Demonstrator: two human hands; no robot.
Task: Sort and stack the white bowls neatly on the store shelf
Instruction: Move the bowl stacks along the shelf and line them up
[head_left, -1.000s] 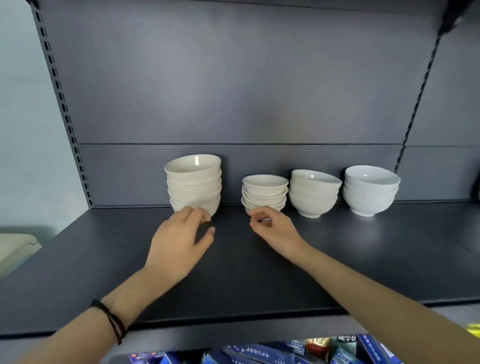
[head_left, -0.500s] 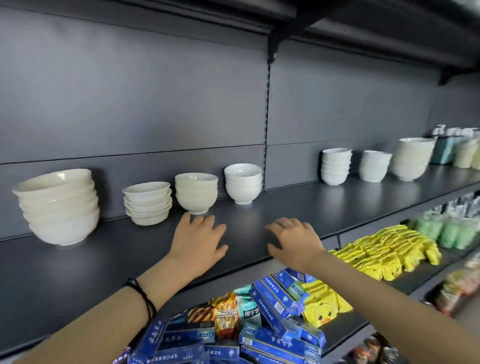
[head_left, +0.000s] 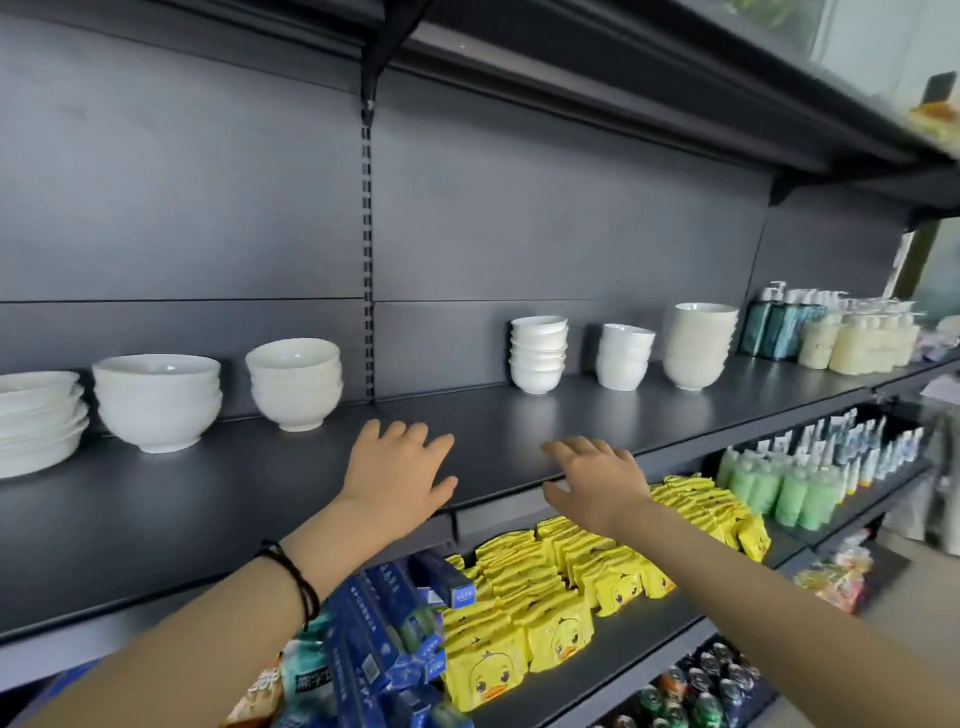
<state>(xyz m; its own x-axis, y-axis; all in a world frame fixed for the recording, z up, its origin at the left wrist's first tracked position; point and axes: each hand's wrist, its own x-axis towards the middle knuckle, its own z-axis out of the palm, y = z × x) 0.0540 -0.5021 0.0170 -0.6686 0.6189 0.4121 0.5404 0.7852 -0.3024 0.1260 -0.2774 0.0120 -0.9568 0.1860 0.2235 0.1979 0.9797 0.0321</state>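
Several stacks of white bowls stand along the back of a dark grey shelf (head_left: 519, 426). At the left edge is a shallow stack (head_left: 36, 421), then a wide stack (head_left: 158, 400) and a deeper stack (head_left: 294, 382). Further right stand a small stack (head_left: 537, 353), another small stack (head_left: 625, 356) and a taller, larger stack (head_left: 698, 345). My left hand (head_left: 397, 470) hovers palm down over the shelf front, fingers spread, holding nothing. My right hand (head_left: 597, 478) is beside it at the shelf's front edge, also spread and empty. Both hands are apart from every bowl.
Pump bottles (head_left: 831, 338) fill the shelf's far right end. The shelf below carries blue boxes (head_left: 384, 623), yellow duck packets (head_left: 561, 597) and green bottles (head_left: 779, 483). A black shelf bracket (head_left: 384, 47) and an upper shelf hang overhead. An upright slotted rail (head_left: 368, 260) divides the back panel.
The view has swung to the right along the shelf, bringing the right-hand stacks and bottles into sight. Both hands have left the left-hand stacks and moved right, staying empty.
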